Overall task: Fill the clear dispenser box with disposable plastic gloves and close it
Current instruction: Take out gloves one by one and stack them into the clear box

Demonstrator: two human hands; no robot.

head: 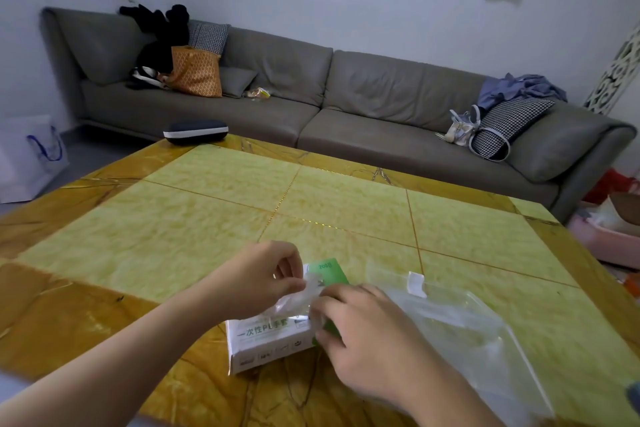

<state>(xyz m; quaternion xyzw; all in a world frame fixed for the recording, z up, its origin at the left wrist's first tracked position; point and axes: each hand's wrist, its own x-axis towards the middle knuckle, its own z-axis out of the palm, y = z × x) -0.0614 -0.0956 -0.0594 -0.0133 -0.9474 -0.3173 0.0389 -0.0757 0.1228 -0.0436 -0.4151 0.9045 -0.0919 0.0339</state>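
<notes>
Currently left hand (266,274) pinches thin clear plastic gloves (300,296) over the white-green cardboard glove carton (266,340), lower centre; right hand (360,333) grips its end. Brace carton, pull straight. Clear dispenser box (460,322) lies right.

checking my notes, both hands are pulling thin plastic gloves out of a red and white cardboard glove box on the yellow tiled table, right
Not quite: the cardboard glove box is green and white, not red and white, as the head view shows. The rest holds: the left hand and right hand both work at the thin clear plastic gloves at the box top, on the yellow tiled table.
</notes>
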